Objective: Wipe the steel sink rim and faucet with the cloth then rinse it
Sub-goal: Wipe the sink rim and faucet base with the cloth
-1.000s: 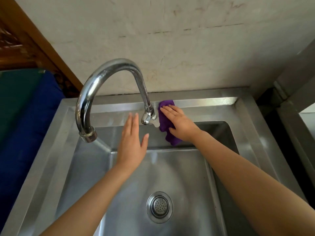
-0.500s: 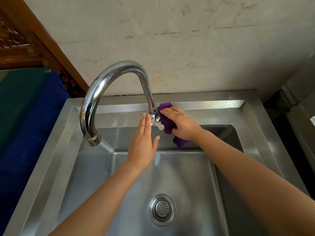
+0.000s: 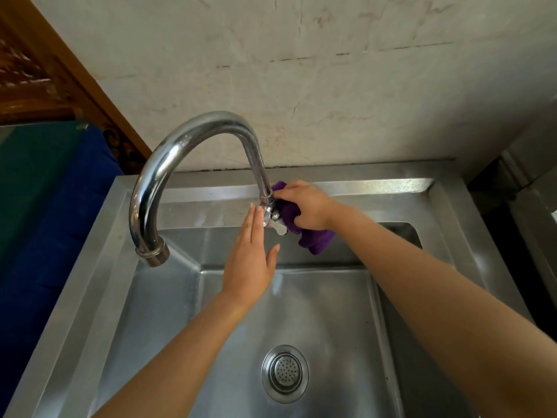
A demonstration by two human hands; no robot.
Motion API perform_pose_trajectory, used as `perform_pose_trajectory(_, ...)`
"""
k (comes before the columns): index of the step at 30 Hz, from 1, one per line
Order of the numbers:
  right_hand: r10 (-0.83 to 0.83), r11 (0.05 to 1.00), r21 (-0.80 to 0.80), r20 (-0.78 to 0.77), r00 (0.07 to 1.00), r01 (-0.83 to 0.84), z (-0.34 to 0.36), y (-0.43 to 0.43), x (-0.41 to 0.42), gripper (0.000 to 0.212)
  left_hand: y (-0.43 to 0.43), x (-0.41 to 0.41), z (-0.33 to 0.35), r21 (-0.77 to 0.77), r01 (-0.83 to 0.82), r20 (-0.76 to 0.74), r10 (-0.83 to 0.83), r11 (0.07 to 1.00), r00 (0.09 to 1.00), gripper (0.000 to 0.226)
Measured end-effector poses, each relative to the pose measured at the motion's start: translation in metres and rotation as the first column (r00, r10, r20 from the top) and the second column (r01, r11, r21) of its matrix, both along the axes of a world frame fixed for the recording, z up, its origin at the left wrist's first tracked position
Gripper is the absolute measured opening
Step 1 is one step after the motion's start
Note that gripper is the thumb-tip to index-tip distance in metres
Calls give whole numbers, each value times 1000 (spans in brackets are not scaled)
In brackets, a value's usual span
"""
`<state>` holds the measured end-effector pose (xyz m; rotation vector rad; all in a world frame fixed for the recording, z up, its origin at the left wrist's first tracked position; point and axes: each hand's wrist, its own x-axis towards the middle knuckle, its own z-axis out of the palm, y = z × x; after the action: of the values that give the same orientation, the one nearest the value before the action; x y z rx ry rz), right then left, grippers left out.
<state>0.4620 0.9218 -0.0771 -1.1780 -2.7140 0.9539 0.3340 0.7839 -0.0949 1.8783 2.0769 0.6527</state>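
A curved chrome faucet [image 3: 193,131] rises from the back rim of the steel sink [image 3: 376,188], its spout ending over the basin's left side. My right hand [image 3: 307,206] grips a purple cloth [image 3: 313,239] bunched against the right side of the faucet's base, beside the small white handle [image 3: 278,229]. A tail of cloth hangs down into the basin. My left hand [image 3: 250,263] is flat with fingers together, its fingertips touching the faucet base from the left; it holds nothing.
A round strainer drain [image 3: 284,372] sits in the basin floor. A stained pale wall [image 3: 331,86] stands close behind the sink. Blue and green fabric [image 3: 45,206] lies to the left, a wooden frame [image 3: 60,70] above it, and a grey metal surface [image 3: 533,200] to the right.
My right hand slid the cloth left along the back rim and bunched it around the faucet base. My left hand moved up and right until it reached the faucet base.
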Motion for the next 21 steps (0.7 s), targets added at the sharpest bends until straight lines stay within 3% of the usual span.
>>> perform_pose_trajectory(6, -186, 977, 75, -164, 969, 201, -20, -43, 30, 71, 0, 0, -1, -2, 22, -11, -22, 1000, 1000, 74)
perform_pose_trajectory(14, -347, 908, 96, -377, 859, 408, -37, -87, -2, 69, -6, -20, -1, -43, 89, -2, -89, 995, 996, 78)
perform_pose_trajectory(18, -428, 870, 29, -452, 783, 492, -49, -121, -23, 69, -25, -61, -2, -120, 12, -80, -22, 993, 997, 73)
perform_pose_trajectory(21, -409, 897, -50, -467, 784, 439, -56, -147, -47, 69, -39, -98, -1, -146, -108, -217, 75, 983, 973, 70)
